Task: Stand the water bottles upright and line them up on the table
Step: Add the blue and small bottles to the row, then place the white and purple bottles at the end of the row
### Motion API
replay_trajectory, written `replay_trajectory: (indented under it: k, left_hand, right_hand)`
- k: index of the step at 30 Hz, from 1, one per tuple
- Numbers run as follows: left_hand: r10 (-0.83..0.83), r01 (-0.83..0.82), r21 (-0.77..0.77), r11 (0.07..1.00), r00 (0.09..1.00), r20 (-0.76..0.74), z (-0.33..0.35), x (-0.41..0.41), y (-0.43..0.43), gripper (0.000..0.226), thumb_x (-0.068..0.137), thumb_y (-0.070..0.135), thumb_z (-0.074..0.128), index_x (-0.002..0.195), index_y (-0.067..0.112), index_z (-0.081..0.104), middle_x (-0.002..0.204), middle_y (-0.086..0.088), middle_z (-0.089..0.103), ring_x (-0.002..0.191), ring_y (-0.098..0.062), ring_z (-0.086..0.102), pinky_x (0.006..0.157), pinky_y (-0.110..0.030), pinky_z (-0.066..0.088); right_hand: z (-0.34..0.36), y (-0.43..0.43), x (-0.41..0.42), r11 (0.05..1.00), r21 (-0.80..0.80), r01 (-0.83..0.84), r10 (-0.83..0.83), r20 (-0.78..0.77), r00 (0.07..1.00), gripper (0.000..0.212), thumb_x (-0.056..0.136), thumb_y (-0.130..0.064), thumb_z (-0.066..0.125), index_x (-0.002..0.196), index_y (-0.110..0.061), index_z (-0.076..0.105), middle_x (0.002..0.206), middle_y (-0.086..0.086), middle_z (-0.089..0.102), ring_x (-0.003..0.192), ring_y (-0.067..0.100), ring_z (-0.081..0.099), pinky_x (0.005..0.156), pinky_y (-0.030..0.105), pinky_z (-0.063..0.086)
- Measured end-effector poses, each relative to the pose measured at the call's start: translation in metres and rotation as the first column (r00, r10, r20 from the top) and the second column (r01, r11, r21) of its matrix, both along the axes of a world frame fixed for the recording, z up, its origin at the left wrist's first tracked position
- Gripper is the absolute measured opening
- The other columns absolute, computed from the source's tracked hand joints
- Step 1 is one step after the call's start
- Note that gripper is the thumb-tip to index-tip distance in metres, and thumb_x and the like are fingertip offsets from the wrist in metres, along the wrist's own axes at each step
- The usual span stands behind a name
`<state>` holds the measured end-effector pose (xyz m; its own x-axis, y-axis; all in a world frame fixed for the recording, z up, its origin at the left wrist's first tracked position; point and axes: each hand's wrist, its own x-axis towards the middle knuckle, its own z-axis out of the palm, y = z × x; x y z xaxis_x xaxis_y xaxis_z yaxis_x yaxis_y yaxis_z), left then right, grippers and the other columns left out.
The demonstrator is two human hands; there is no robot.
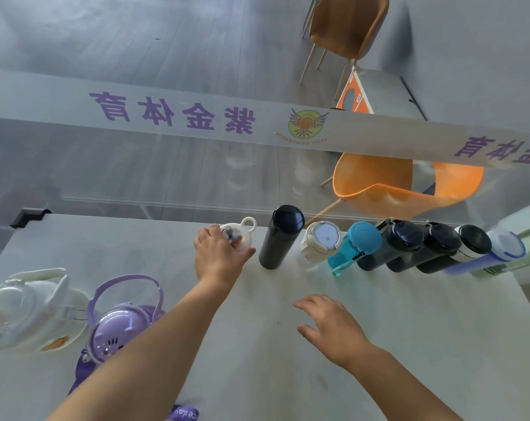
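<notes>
A small white bottle [241, 238] is gripped from above by the left hand [218, 258], the fingers curled over its ringed lid, at the left end of a row of upright bottles along the far edge of the table [273, 344]. Just beside it a tall dark bottle [280, 237] is stood, then a white one [320, 244] and a teal one [353, 247]. The right hand [330, 326] is held open and empty above the table, while a purple bottle [118, 329] and a clear jug [23, 311] are seen near the left edge.
</notes>
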<state>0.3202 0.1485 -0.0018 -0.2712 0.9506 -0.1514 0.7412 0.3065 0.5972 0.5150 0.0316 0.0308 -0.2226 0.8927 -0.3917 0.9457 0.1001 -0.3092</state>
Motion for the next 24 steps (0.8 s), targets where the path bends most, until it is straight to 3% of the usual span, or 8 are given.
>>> replay_trajectory:
  k: [14,19,24]
  left_hand:
    - [0.054,-0.054,-0.02,0.998,0.998,0.022,-0.004,0.012,0.009,0.083,0.061,0.047,0.078,0.121,0.004,0.039,0.12,-0.012,0.041,0.114,-0.029,0.036,0.095,-0.036,0.037]
    - [0.038,-0.036,-0.044,0.998,0.998,0.046,0.01,0.005,0.002,0.09,0.064,0.045,0.075,0.134,0.006,0.032,0.129,-0.01,0.038,0.122,-0.027,0.032,0.098,-0.035,0.034]
    - [-0.065,0.066,0.083,0.994,0.998,-0.008,0.04,-0.033,-0.024,0.071,0.071,0.032,0.072,0.132,0.014,0.04,0.13,-0.004,0.044,0.122,-0.023,0.039,0.091,-0.037,0.041]
  right_hand:
    - [0.0,0.02,-0.002,0.998,-0.036,-0.059,0.059,0.0,0.998,0.046,0.094,-0.033,0.049,0.138,-0.028,0.037,0.14,-0.005,0.042,0.126,0.012,0.038,0.105,0.026,0.03]
    - [-0.006,0.032,-0.004,0.993,-0.032,-0.117,0.116,-0.025,0.993,0.045,0.093,-0.033,0.049,0.136,-0.026,0.039,0.139,-0.004,0.045,0.125,0.014,0.039,0.104,0.026,0.03]
    - [-0.008,0.043,-0.025,0.981,-0.022,-0.194,0.193,-0.044,0.98,0.045,0.092,-0.031,0.049,0.136,-0.024,0.041,0.136,-0.001,0.047,0.123,0.017,0.041,0.103,0.028,0.032]
